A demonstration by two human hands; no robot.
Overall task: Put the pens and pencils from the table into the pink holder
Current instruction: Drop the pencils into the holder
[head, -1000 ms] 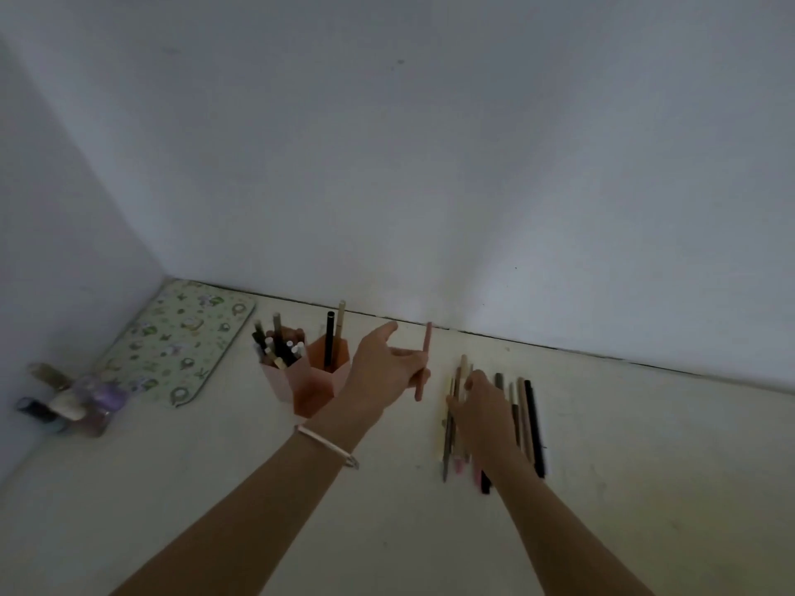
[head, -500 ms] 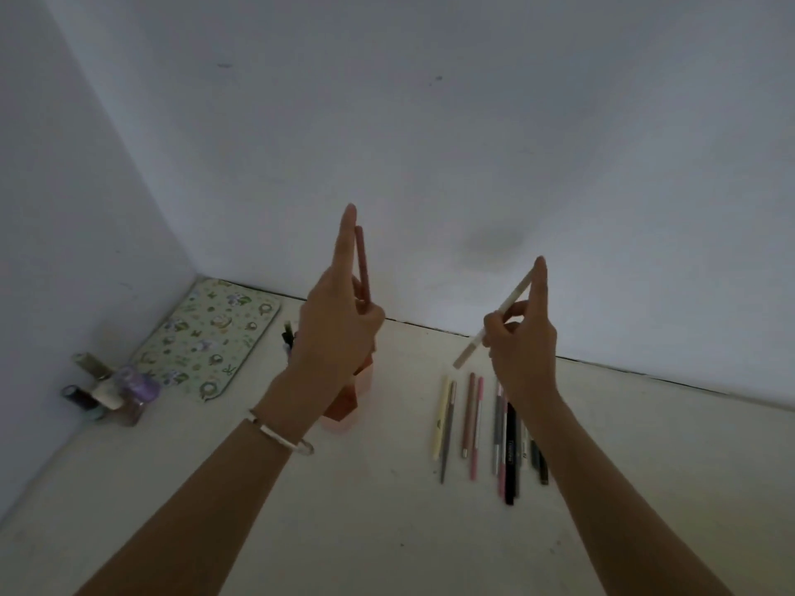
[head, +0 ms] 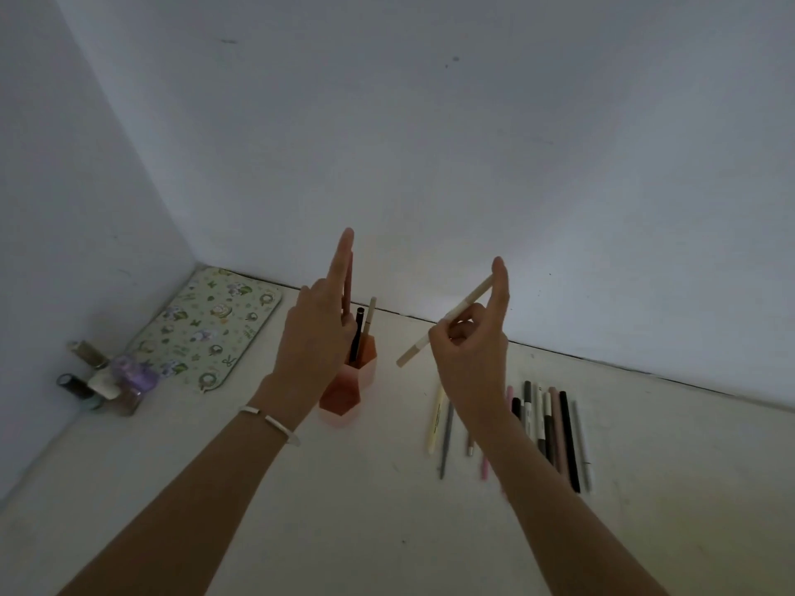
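The pink holder stands on the table just right of my left wrist, with a black pen and a beige pencil upright in it. My left hand is raised above the holder, holding a reddish pencil upright behind its extended finger. My right hand is lifted to the right of the holder and pinches a beige pen that slants down to the left. Several pens and pencils lie in a row on the table under and right of my right forearm.
A patterned flat case lies in the back left corner. Several small bottles cluster by the left wall. White walls close the table at the back and left. The cream table reaches toward me.
Both hands rose from the table a second ago, the right one picking a beige pen from the row. Since half a second ago they have barely moved; the holder's contents now show beside my left hand.
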